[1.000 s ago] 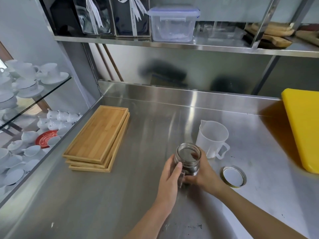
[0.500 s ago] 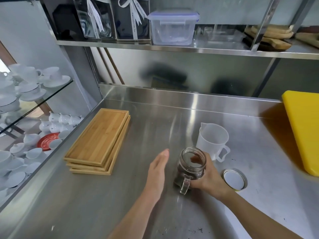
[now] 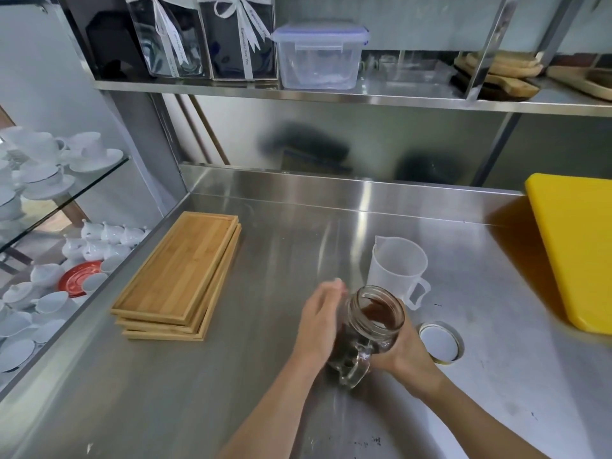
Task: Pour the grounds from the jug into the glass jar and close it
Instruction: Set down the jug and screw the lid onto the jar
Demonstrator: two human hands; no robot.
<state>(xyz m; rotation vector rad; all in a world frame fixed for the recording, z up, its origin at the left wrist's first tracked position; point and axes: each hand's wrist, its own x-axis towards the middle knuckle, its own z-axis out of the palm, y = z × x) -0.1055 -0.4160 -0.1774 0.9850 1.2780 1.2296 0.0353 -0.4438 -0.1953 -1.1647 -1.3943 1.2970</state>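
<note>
A glass jar [image 3: 376, 316] with a handle and dark grounds inside is tilted toward the right above the steel counter. My right hand [image 3: 402, 354] grips it from the right side. My left hand [image 3: 319, 321] is flat, fingers together and blurred, against the jar's left side. The white plastic jug [image 3: 395, 270] stands upright just behind the jar and looks empty. The jar's round metal lid [image 3: 439, 341] lies flat on the counter to the right of my right hand.
A stack of bamboo trays [image 3: 180, 276] lies at the left of the steel counter [image 3: 298, 233]. A yellow cutting board [image 3: 576, 246] sits at the right edge. A few spilled grounds [image 3: 371, 442] dot the counter near me. Above runs a shelf with a plastic box [image 3: 319, 56].
My left hand let go of the jar, swung out to the left, and has come back against its side. My right hand has tilted the jar.
</note>
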